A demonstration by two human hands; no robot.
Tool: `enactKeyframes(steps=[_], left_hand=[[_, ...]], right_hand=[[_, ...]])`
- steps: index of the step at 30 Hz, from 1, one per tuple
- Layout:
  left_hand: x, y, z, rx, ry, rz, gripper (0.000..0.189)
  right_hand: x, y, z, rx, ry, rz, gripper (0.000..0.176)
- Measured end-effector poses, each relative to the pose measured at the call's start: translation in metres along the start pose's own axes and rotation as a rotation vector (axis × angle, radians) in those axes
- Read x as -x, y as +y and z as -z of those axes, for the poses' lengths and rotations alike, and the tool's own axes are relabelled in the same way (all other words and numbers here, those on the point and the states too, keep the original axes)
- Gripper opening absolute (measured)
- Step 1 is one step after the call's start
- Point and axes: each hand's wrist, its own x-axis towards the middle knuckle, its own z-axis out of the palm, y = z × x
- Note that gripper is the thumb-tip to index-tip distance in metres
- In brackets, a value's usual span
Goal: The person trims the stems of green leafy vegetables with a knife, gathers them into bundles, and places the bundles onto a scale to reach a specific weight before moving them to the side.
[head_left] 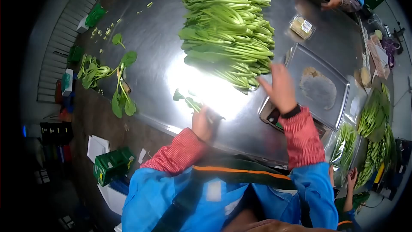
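Note:
A long heap of leafy green vegetables (227, 34) lies on the steel table, its pale stems pointing right. My right hand (282, 89) is at the heap's near right corner, thumb apart from the fingers, fingertips right beside the stem ends. Below and left of the heap, my left hand (203, 123) is closed around a small leafy stalk (189, 101), whose leaves point up and left. A short dark tip sticks out at the right side of that hand. Under my right wrist, a scale (270, 115) is partly hidden, next to a metal tray (342, 114).
Trimmed greens (123, 94) and scraps lie on the table's left side. A clear labelled pack (301, 26) sits beyond the tray. Across the table, another person's hands (331, 1) hold a similar pack. Bagged greens (343, 144) and a co-worker's hand (352, 177) are at right.

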Motion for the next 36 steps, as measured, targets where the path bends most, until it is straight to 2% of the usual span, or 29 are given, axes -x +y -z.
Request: enactKeyframes(steps=[1,3,4,5,7,10,11,13,14,17,18,22,25,27,29,31,33,34,36], left_hand=[[-0.006,-0.004,0.007,0.021,0.004,0.005,0.013],[-0.019,0.007,-0.005,0.578,0.079,0.306,0.013],[-0.032,0.004,-0.003,0.498,-0.025,0.268,0.033],[-0.042,0.001,-0.005,0.544,0.003,0.285,0.037],[-0.057,0.029,-0.029,0.633,0.058,0.319,0.047],[-0.088,0.022,-0.034,0.685,-0.019,0.326,0.057],[-0.097,0.02,-0.035,0.702,-0.006,0.346,0.054],[-0.111,0.018,-0.037,0.732,0.022,0.388,0.05],[-0.119,0.018,-0.036,0.735,-0.1,0.334,0.056],[-0.136,0.012,-0.039,0.754,0.006,0.444,0.051],[-0.133,0.023,-0.041,0.781,-0.046,0.411,0.045],[-0.128,0.042,-0.031,0.79,-0.245,0.426,0.045],[-0.085,0.072,-0.014,0.523,-0.261,0.326,0.047],[-0.045,0.064,0.01,0.321,-0.305,0.01,0.041],[-0.023,0.06,0.026,0.501,-0.165,0.344,0.038],[-0.003,0.052,0.046,0.463,-0.12,0.458,0.041],[0.009,0.017,0.07,0.508,-0.068,0.485,0.041],[0.01,-0.003,0.079,0.529,-0.044,0.494,0.041],[0.01,-0.038,0.087,0.405,-0.032,0.377,0.041]], right_hand=[[-0.022,0.007,-0.013,0.077,0.017,-0.007,0.045],[-0.062,0.029,-0.041,0.21,-0.018,-0.041,0.057],[-0.08,0.032,-0.051,0.234,-0.118,-0.15,0.061],[-0.09,0.032,-0.058,0.257,-0.218,-0.261,0.064],[-0.088,0.031,-0.079,0.238,-0.286,-0.285,0.067],[-0.068,-0.003,-0.077,0.232,-0.291,-0.279,0.064],[-0.06,-0.009,-0.079,0.203,-0.272,-0.257,0.063],[-0.053,-0.028,-0.075,0.103,-0.372,-0.316,0.058],[-0.05,-0.021,-0.085,0.045,-0.377,-0.296,0.057],[-0.049,-0.018,-0.092,-0.025,-0.363,-0.3,0.052],[-0.05,-0.021,-0.09,-0.031,-0.355,-0.311,0.05],[-0.025,-0.062,-0.085,-0.091,-0.271,-0.22,0.036],[-0.001,-0.107,-0.069,-0.203,-0.281,-0.245,0.036],[0.026,-0.135,-0.062,-0.272,-0.304,-0.159,0.035],[0.058,-0.154,-0.069,-0.353,-0.407,-0.128,0.036],[0.07,-0.156,-0.07,-0.403,-0.524,-0.072,0.038],[0.068,-0.145,-0.069,-0.427,-0.66,0.02,0.04],[0.066,-0.128,-0.081,-0.42,-0.626,0.042,0.043],[0.045,-0.09,-0.086,-0.182,-0.438,-0.058,0.042]])
